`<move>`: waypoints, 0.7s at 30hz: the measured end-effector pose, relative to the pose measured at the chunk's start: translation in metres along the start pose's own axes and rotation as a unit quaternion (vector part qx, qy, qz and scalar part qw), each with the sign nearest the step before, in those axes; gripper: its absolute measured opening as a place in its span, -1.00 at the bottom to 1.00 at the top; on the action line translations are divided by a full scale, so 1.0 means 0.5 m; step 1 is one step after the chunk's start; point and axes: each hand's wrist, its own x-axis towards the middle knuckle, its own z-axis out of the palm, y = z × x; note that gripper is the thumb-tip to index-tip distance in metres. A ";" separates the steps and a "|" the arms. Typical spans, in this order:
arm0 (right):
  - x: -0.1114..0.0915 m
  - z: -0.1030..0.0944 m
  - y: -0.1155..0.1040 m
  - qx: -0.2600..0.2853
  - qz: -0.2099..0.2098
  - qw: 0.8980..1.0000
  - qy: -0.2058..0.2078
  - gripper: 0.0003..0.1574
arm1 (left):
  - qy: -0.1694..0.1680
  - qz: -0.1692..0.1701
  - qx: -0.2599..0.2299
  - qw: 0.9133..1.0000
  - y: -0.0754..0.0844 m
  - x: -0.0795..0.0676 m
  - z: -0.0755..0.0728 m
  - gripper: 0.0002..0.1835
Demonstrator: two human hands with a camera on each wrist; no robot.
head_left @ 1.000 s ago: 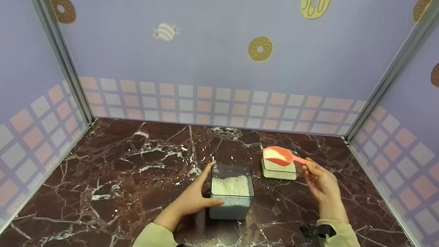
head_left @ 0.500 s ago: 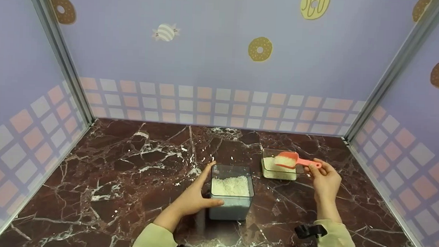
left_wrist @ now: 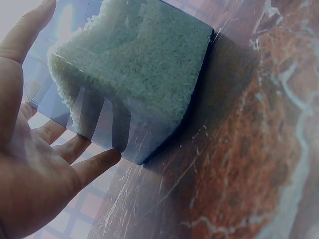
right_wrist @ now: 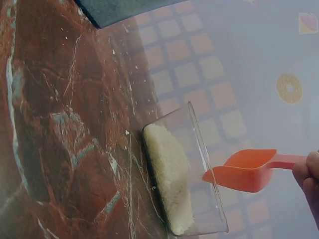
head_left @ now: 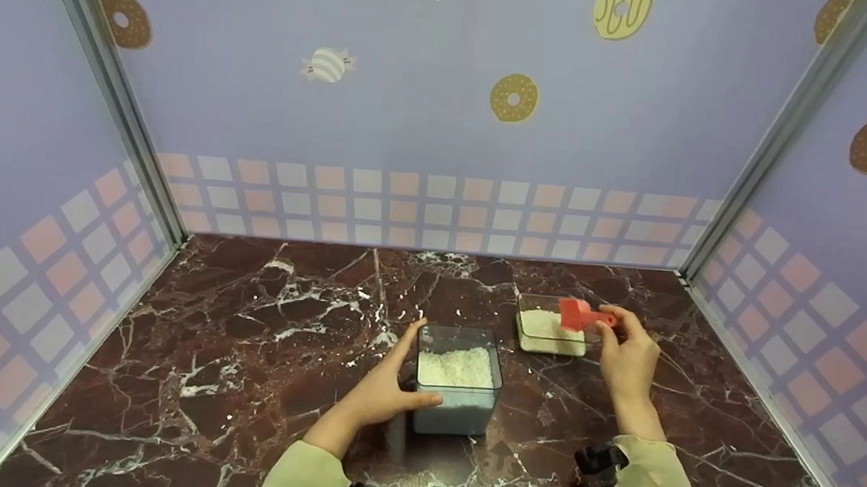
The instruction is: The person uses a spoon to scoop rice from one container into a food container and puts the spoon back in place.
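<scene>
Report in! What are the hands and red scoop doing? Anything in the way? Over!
Left hand against tall container; right hand holding red scoop. Scoop tipped down over rice in small clear box. Nothing visible in the way.

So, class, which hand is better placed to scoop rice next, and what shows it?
Probably the right hand: it holds the red scoop by its handle, above the small container. The left hand rests against the large container, without a tool.
</scene>
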 end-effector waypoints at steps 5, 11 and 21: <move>0.001 -0.002 -0.002 0.014 0.005 1.000 0.006 -0.71 | -0.001 0.005 -0.009 1.000 -0.002 0.001 0.000 0.28; 0.008 -0.008 -0.006 0.082 0.092 0.992 0.003 -0.73 | -0.001 0.005 -0.006 1.000 -0.004 0.002 0.000 0.27; 0.021 -0.020 -0.009 0.221 0.286 0.932 -0.002 -0.62 | 0.001 0.005 -0.010 1.000 -0.004 0.002 0.000 0.28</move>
